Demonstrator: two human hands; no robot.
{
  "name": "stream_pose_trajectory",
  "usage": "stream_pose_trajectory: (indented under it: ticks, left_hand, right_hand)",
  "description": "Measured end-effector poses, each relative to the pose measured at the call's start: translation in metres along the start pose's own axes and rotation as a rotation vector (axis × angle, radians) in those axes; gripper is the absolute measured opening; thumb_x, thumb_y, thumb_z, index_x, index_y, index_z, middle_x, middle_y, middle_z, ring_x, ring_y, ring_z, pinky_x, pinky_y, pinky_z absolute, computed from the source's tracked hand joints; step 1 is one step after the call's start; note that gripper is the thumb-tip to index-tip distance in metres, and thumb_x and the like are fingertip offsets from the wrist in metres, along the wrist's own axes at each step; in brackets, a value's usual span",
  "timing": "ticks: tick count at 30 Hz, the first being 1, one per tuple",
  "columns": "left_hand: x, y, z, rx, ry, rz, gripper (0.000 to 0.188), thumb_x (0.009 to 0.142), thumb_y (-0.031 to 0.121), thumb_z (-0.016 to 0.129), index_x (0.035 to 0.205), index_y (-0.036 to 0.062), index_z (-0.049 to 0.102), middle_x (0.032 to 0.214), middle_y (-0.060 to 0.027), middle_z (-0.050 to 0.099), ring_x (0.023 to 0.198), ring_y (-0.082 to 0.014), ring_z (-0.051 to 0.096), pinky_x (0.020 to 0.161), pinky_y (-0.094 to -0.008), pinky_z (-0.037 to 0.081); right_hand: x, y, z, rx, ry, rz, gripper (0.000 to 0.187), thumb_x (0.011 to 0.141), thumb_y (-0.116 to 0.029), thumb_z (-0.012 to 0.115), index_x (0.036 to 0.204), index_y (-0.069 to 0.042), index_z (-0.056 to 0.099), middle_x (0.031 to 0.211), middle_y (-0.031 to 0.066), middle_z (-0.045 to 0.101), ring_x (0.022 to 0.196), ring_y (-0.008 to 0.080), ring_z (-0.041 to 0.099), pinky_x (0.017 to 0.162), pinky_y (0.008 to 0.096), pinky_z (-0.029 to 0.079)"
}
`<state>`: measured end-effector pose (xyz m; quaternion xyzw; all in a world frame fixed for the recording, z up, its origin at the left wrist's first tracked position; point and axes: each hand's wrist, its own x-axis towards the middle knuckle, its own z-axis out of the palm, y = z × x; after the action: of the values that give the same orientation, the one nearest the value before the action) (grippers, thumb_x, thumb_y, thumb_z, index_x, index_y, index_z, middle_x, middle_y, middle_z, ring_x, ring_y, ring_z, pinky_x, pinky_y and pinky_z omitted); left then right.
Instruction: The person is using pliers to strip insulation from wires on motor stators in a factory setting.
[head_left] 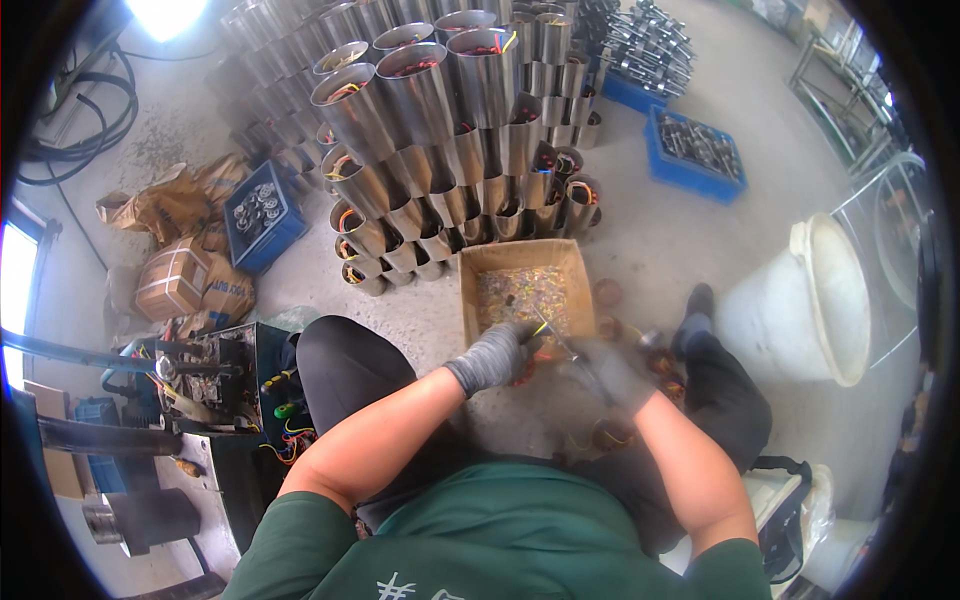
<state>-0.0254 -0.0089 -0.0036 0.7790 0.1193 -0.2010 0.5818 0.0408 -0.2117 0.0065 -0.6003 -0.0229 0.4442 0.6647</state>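
A short yellow wire (541, 328) is held at the near edge of the cardboard box (577, 290), its long axis slanting, the upper end pointed away from the wearer and to the right. It is pinched in the gloved left hand (500, 355), whose fingers are closed and bunched around it. Just beside it, a slim metal tool (588, 373) is gripped in the gloved right hand (615, 375); its long axis runs from lower right to upper left, the tip directed at the wire and the box. The right hand is blurred, so the exact set of its fingers cannot be told, nor whether wire and tool are touching.

Inside the box, small multicoloured scraps (520, 295) are spread. Beyond it, upright steel tubes (415, 95) are stacked in tiers, coloured wires showing in several mouths. To the left, a blue crate (262, 252) of metal parts is seen near a strapped carton (172, 278); to the right, a white bucket (790, 310) is tilted in view, with another crate (695, 182) of metal pieces farther off.
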Motion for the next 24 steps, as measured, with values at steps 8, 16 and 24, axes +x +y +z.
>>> stream_pose_trajectory:
  ticks: [8,16,24]
  left_hand:
    - [0.002,-0.006,-0.017,-0.039,0.028,0.173,0.031,0.099,0.018,0.054,0.125,0.0029,0.060,0.102,-0.0091,0.070,0.089,-0.0116,0.057,0.082,-0.0286,0.047]
    - [-0.111,0.068,-0.120,-0.272,0.513,0.547,0.042,0.094,0.014,0.058,0.134,0.0006,0.051,0.109,-0.0018,0.062,0.103,-0.0104,0.055,0.093,-0.0266,0.044]
    - [-0.237,0.041,-0.138,-0.106,1.091,0.497,0.025,0.099,0.022,0.053,0.110,0.0021,0.063,0.078,0.0040,0.052,0.066,-0.0024,0.044,0.058,-0.0182,0.034]
  right_hand:
    - [0.021,0.011,-0.041,0.444,0.188,0.275,0.011,0.083,-0.019,0.064,0.087,-0.009,0.060,0.055,0.0010,0.049,0.041,0.0153,0.046,0.038,0.0322,0.038]
    - [0.035,0.005,-0.110,0.270,0.614,-0.119,0.029,0.086,-0.028,0.066,0.107,-0.011,0.055,0.067,0.0060,0.053,0.042,0.0151,0.045,0.037,0.0323,0.037]
    - [0.066,0.017,-0.224,-0.688,0.940,-0.107,0.035,0.086,-0.035,0.065,0.107,-0.007,0.063,0.083,0.0192,0.066,0.063,0.0297,0.061,0.056,0.0395,0.049]
